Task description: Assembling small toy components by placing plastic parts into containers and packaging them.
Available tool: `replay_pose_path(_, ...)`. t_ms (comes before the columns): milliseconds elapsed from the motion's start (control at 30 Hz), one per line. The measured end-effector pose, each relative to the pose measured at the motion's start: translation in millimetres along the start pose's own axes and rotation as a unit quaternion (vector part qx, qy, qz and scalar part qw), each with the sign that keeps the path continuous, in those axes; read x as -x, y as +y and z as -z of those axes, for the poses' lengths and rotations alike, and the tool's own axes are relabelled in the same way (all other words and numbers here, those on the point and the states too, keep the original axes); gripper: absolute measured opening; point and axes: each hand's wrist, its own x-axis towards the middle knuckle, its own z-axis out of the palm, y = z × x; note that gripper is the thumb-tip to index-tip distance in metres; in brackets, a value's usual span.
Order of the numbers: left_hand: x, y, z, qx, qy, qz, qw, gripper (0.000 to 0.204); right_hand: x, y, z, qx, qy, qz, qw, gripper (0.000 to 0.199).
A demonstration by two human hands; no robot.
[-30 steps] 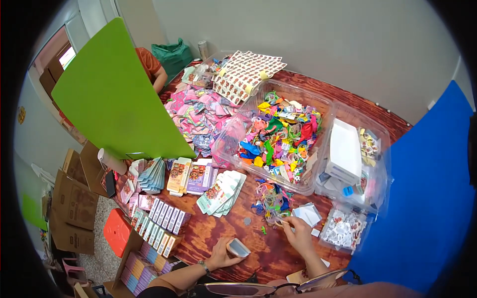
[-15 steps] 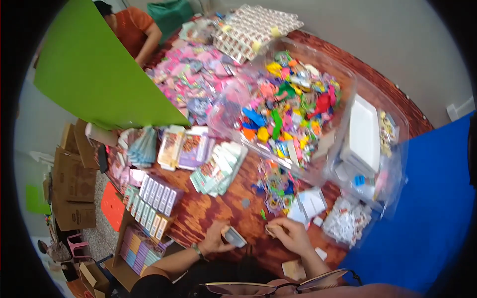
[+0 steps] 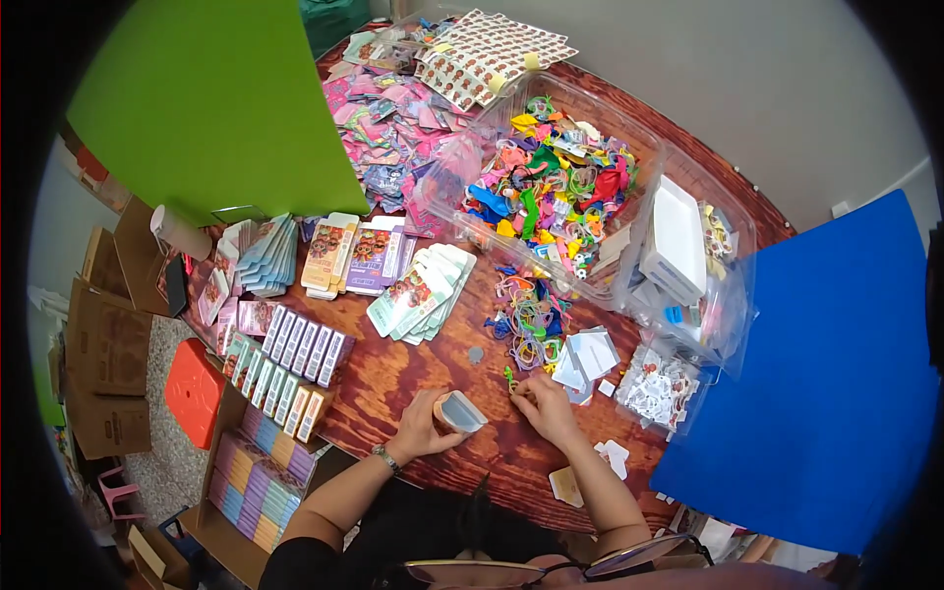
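Note:
My left hand (image 3: 425, 427) grips a small open cardboard box (image 3: 459, 411) just above the brown wooden table (image 3: 393, 369). My right hand (image 3: 543, 405) sits right beside it, pinching a small green piece (image 3: 510, 377) between the fingertips. Just beyond my right hand lies a loose pile of colourful rubber bands (image 3: 529, 317) and a few small white packets (image 3: 586, 356). A fanned stack of printed flat cartons (image 3: 421, 293) lies further out on the left.
A clear bin of colourful trinkets (image 3: 551, 192) and a clear bin with white boxes (image 3: 683, 258) stand behind. Rows of small boxes (image 3: 295, 359), card stacks (image 3: 346, 256) and pink packets (image 3: 393, 118) cover the left. An orange stool (image 3: 193, 391) and cardboard boxes (image 3: 108, 344) stand below.
The view has tilted downward, so the table fills more of the picture. My hands have stayed together near the table's front edge, the left still on the small box.

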Motion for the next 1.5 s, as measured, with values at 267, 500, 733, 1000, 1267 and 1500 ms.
replay_pose_path(267, -2, 2, -1, 0.021, 0.047, -0.027, 0.998, 0.074, -31, -5, -35, 0.206, 0.059, 0.049, 0.976, 0.026)
replay_pose_path(500, 6, -2, -8, 0.059, 0.051, 0.028, 0.997, 0.076, -21, -5, -18, 0.144, 0.04, 0.039, 0.988, 0.023)
replay_pose_path(733, 19, 18, -9, 0.146, 0.076, 0.077, 0.983, 0.074, -8, -106, 33, -0.138, -0.03, -0.005, 0.99, 0.023)
replay_pose_path(1000, 27, 46, -3, 0.067, 0.06, 0.069, 0.994, 0.071, 18, -146, 8, 0.174, -0.078, 0.146, 0.971, 0.023)
replay_pose_path(1267, 35, 25, -16, 0.142, 0.015, 0.03, 0.989, 0.075, 41, -130, 15, 0.107, 0.028, 0.261, 0.959, 0.03)
replay_pose_path(1500, 34, 18, -14, 0.118, 0.041, 0.067, 0.99, 0.076, 53, 18, 131, 0.136, 0.28, -0.055, 0.949, 0.023)
